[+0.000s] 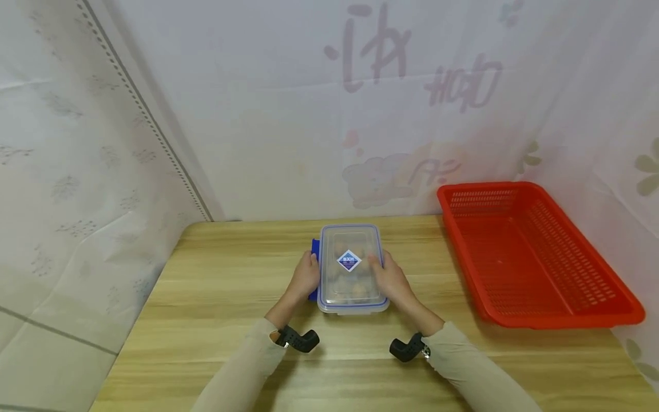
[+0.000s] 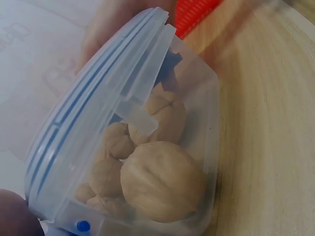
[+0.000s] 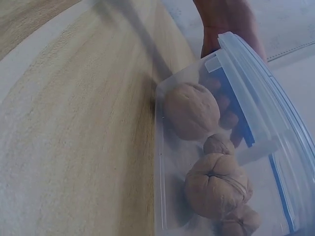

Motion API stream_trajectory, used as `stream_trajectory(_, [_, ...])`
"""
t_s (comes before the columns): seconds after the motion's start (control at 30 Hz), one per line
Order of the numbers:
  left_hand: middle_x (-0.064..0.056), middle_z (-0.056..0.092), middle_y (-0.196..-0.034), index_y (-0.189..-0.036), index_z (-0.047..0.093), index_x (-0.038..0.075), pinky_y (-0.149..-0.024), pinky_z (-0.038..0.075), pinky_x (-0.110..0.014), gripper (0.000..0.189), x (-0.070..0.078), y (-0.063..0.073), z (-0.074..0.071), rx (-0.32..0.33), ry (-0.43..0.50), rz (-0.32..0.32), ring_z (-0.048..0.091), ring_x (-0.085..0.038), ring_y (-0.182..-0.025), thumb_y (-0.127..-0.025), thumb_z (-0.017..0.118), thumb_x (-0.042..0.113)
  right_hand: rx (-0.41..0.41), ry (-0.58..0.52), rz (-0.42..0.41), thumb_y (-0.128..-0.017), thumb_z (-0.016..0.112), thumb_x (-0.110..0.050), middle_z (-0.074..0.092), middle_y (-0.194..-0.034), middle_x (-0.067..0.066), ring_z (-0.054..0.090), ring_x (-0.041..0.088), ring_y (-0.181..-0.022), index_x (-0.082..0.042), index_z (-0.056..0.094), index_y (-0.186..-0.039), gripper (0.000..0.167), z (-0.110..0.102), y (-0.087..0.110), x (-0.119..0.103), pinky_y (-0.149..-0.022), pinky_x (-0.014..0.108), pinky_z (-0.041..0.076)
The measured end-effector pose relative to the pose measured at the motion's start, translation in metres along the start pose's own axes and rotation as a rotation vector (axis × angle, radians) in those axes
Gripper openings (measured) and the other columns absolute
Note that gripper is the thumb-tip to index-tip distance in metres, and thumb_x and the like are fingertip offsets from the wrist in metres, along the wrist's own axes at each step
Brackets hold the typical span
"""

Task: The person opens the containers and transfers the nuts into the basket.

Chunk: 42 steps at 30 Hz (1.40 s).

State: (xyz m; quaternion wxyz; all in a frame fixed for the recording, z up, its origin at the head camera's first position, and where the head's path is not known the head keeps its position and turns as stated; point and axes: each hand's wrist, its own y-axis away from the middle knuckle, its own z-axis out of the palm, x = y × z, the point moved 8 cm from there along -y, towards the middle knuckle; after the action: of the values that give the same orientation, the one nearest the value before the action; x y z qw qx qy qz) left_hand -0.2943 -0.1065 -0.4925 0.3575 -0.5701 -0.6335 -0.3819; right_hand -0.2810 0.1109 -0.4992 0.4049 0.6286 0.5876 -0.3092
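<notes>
A clear lidded food container (image 1: 355, 292) with a blue seal line and a blue-and-white diamond label lies between both hands at the table's middle. Several tan, creased round lumps (image 2: 162, 182) of different sizes show through its wall; I cannot tell their kind. My left hand (image 1: 307, 277) grips the left long side, where a blue latch flap (image 1: 314, 247) sticks out. Its fingers (image 3: 229, 119) show through the box in the right wrist view. My right hand (image 1: 392, 280) holds the opposite side, thumb on the lid. Whether the container's base touches the table cannot be told.
A red perforated plastic basket (image 1: 476, 280) stands on the right of the wood-grain table (image 1: 221, 343). Pale patterned curtains (image 1: 278, 143) hang behind the table and along both sides. Black wrist mounts (image 1: 302, 341) sit on both wrists.
</notes>
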Motion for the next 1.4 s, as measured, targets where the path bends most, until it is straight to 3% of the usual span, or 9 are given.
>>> stream_trajectory(0.13, [-0.027,0.059,-0.108,-0.122,0.051,-0.013,-0.092,0.053,-0.055,0.036,-0.004,0.0,0.002,-0.04,0.026,-0.027,0.059,-0.036,-0.101,-0.11,0.03,0.012,0.007,0.007,0.0,-0.11,0.038,-0.047,0.047,-0.148,0.027,0.052,0.045,-0.13,-0.002,0.031,-0.156,0.065,0.0,0.0,0.0,-0.109,0.063,0.044])
stream_trajectory(0.37, [-0.036,0.051,-0.135,-0.141,0.039,-0.014,-0.109,0.045,-0.058,0.046,-0.009,0.001,0.004,-0.092,0.089,-0.073,0.052,-0.047,-0.125,-0.111,0.029,0.019,0.002,-0.002,-0.003,-0.109,0.039,-0.047,0.048,-0.147,0.027,0.054,0.045,-0.127,-0.002,0.032,-0.155,0.065,0.001,0.0,0.0,-0.105,0.063,0.047])
stream_trajectory(0.53, [-0.037,0.047,-0.14,-0.145,0.035,-0.015,-0.114,0.042,-0.058,0.049,-0.009,0.001,0.003,-0.105,0.07,-0.085,0.049,-0.049,-0.13,-0.111,0.029,0.02,-0.015,-0.01,0.019,-0.109,0.04,-0.048,0.046,-0.149,0.027,0.052,0.045,-0.129,-0.003,0.03,-0.157,0.066,0.001,0.0,0.0,-0.107,0.063,0.046])
stream_trajectory(0.63, [-0.036,0.049,-0.139,-0.146,0.034,-0.015,-0.109,0.048,-0.056,0.05,-0.008,0.0,-0.001,-0.107,0.047,-0.085,0.054,-0.046,-0.126,-0.11,0.032,0.02,-0.041,-0.016,0.034,-0.109,0.041,-0.048,0.045,-0.151,0.026,0.052,0.044,-0.131,-0.003,0.029,-0.157,0.067,0.0,-0.001,0.0,-0.108,0.062,0.046])
stream_trajectory(0.77, [-0.031,0.056,-0.129,-0.148,0.031,-0.014,-0.085,0.062,-0.047,0.052,-0.005,-0.001,-0.012,-0.11,0.054,-0.075,0.063,-0.037,-0.105,-0.109,0.041,0.018,-0.067,-0.003,0.044,-0.108,0.043,-0.05,0.045,-0.15,0.027,0.052,0.044,-0.13,-0.002,0.03,-0.156,0.07,-0.004,-0.002,-0.001,-0.107,0.061,0.048])
stream_trajectory(0.87, [-0.027,0.056,-0.122,-0.15,0.03,-0.013,-0.072,0.063,-0.04,0.055,-0.001,-0.002,-0.023,-0.126,0.074,-0.069,0.061,-0.033,-0.097,-0.107,0.047,0.017,-0.053,0.021,0.035,-0.106,0.047,-0.048,0.051,-0.143,0.027,0.057,0.041,-0.124,0.001,0.035,-0.153,0.068,-0.011,-0.003,-0.004,-0.102,0.058,0.052])
stream_trajectory(1.07, [-0.029,0.054,-0.127,-0.149,0.035,-0.013,-0.078,0.065,-0.038,0.056,0.01,0.0,-0.039,-0.216,0.142,-0.084,0.061,-0.044,-0.111,-0.105,0.056,0.016,0.003,0.083,-0.017,-0.103,0.059,-0.034,0.058,-0.124,0.024,0.061,0.033,-0.105,0.008,0.047,-0.145,0.06,-0.033,-0.004,-0.015,-0.087,0.045,0.06])
stream_trajectory(1.23, [-0.032,0.054,-0.133,-0.147,0.039,-0.013,-0.083,0.064,-0.039,0.052,0.018,0.006,-0.039,-0.329,0.171,-0.111,0.061,-0.045,-0.117,-0.105,0.057,0.012,-0.051,0.074,-0.004,-0.102,0.061,-0.025,0.06,-0.118,0.022,0.064,0.031,-0.085,0.007,0.049,-0.143,0.053,-0.041,0.001,-0.017,-0.071,0.042,0.064])
stream_trajectory(1.4, [-0.029,0.057,-0.129,-0.145,0.042,-0.013,-0.086,0.064,-0.043,0.05,0.021,0.012,-0.032,-0.39,0.188,-0.141,0.065,-0.039,-0.11,-0.102,0.06,0.006,-0.1,0.071,0.008,-0.101,0.064,-0.018,0.064,-0.108,0.02,0.066,0.034,-0.076,0.008,0.052,-0.14,0.049,-0.04,0.006,-0.018,-0.067,0.042,0.063])
